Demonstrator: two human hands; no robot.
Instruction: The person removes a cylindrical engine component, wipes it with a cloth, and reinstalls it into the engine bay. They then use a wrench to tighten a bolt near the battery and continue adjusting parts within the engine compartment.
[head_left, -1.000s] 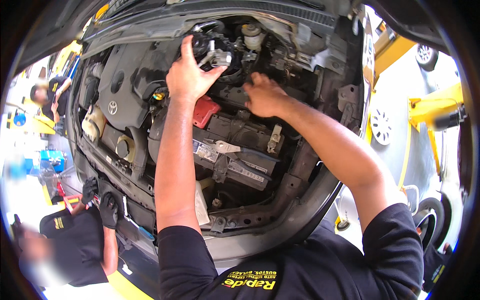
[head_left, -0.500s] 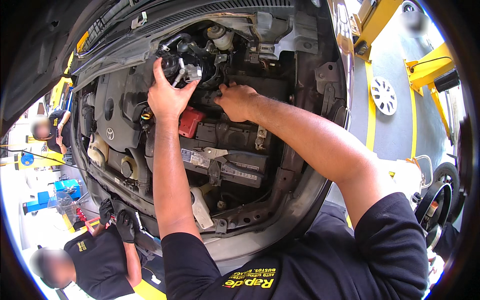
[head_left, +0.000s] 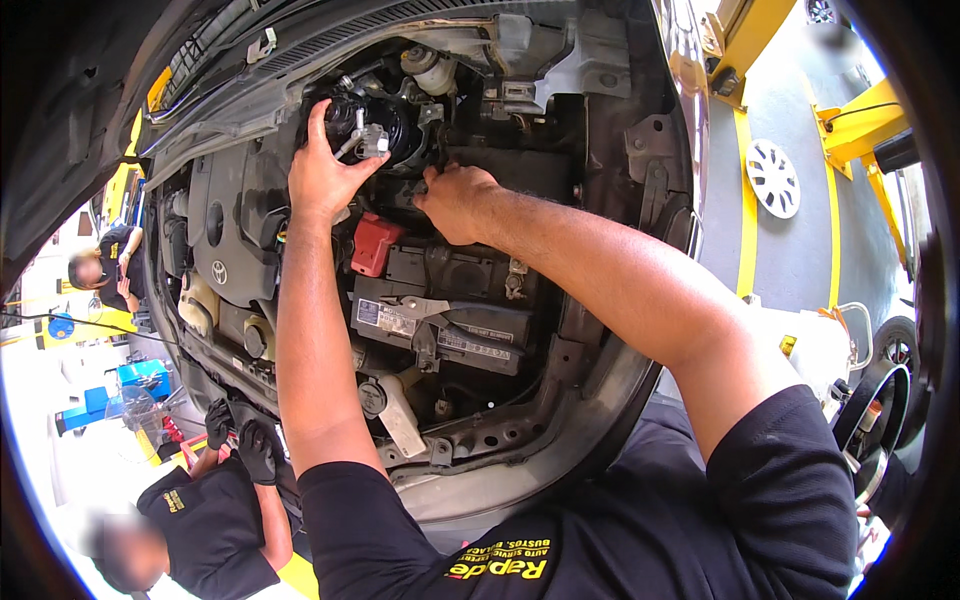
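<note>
In the engine bay, my left hand point(head_left: 325, 170) grips a black ribbed air intake hose point(head_left: 402, 132), thumb and forefinger spread around it. A small grey valve with a pipe stub point(head_left: 370, 143) sits against the hose, by my thumb. To the right, my right hand point(head_left: 458, 203) is closed, its fingers curled at the near-left edge of a black box point(head_left: 520, 180). What those fingertips hold, if anything, is hidden. Just below the hands lies the car battery point(head_left: 445, 310) with a red terminal cover point(head_left: 375, 245).
Pliers point(head_left: 415, 307) lie on top of the battery. A black engine cover point(head_left: 230, 220) is at the left, a fluid reservoir point(head_left: 428, 70) behind. At lower left a co-worker's gloved hands point(head_left: 258, 452) are near the car's front. A wheel cover point(head_left: 773, 178) lies on the floor.
The black hose has turned, so more of its rings show beside the grey valve. Both my hands have shifted slightly left in the picture, and the view has moved a little.
</note>
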